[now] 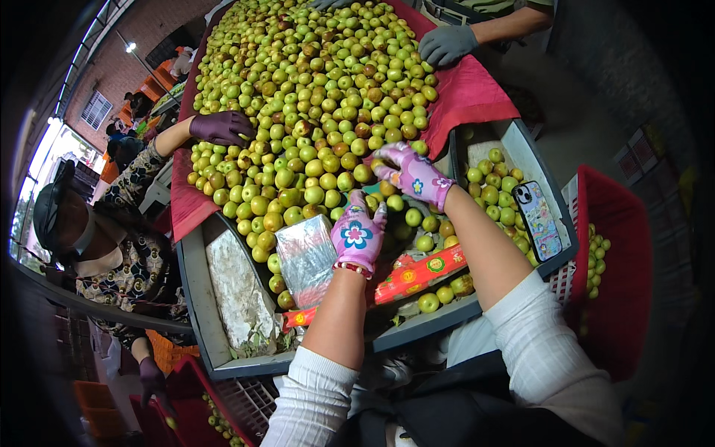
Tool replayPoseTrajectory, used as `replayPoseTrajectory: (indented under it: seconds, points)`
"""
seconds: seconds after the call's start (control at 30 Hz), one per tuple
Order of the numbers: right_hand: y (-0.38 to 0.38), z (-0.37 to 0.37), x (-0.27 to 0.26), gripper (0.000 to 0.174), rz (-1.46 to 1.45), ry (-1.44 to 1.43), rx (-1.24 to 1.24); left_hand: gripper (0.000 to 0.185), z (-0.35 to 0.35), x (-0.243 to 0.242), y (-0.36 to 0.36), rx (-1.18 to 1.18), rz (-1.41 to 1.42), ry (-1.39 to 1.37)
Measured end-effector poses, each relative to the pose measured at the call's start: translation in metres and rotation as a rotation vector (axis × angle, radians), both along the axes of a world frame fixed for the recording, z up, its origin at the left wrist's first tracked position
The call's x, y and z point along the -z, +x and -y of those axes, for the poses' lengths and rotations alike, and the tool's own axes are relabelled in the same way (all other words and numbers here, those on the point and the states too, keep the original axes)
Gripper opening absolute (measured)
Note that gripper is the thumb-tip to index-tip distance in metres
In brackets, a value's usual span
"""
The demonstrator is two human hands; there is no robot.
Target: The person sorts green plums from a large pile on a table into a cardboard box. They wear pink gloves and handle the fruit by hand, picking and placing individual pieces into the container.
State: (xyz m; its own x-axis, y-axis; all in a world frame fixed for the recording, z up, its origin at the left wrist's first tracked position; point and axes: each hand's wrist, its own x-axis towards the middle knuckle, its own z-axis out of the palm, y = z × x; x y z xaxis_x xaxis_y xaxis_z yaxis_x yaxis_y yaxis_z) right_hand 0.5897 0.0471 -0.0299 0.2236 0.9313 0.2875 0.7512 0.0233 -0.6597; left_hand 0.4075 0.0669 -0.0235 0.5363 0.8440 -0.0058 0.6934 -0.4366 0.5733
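Observation:
Many green and reddish jujube-like fruits (313, 100) lie heaped on a sloping table lined with red cloth. My left hand (359, 229), in a pink flowered glove, is at the near edge of the heap with a fruit between thumb and fingers. Just beside it lies a block wrapped in clear plastic (304, 257). Further right, my right hand (410, 173), in a matching glove, reaches over the fruits with its fingers curled around one at the fingertips. Under my forearms lies a red printed packaging strip (419, 274), with loose fruits around it.
A phone in a sticker-covered case (537, 220) rests on the right tray's rim. A co-worker's purple-gloved hand (223, 128) touches the heap at left; another's grey-gloved hand (448, 44) rests at upper right. Red-lined crates (614, 268) with fruit stand at right and lower left.

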Motion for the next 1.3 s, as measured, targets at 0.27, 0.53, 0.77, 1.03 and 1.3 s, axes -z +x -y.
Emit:
replayPoseTrajectory:
  seconds: [0.27,0.53,0.77,1.03,1.3]
  points:
    - [0.004,0.002,0.004,0.062,0.226,-0.268,0.170,0.056,-0.007,0.015,-0.002,0.240,-0.276,-0.056]
    - [0.003,-0.002,0.013,0.047,0.367,-0.035,0.431,0.053,-0.005,0.016,-0.005,0.340,-0.358,-0.076]
    - [0.005,-0.010,0.014,0.034,0.152,-0.001,0.153,0.051,-0.005,0.010,-0.001,0.202,-0.203,-0.129]
    - [0.003,-0.024,0.018,0.046,0.276,0.126,0.155,0.048,-0.004,0.015,-0.002,0.282,-0.225,-0.068]
    - [0.007,-0.074,-0.004,0.039,0.747,-0.172,0.151,0.047,0.000,0.009,-0.001,0.255,-0.225,-0.108]
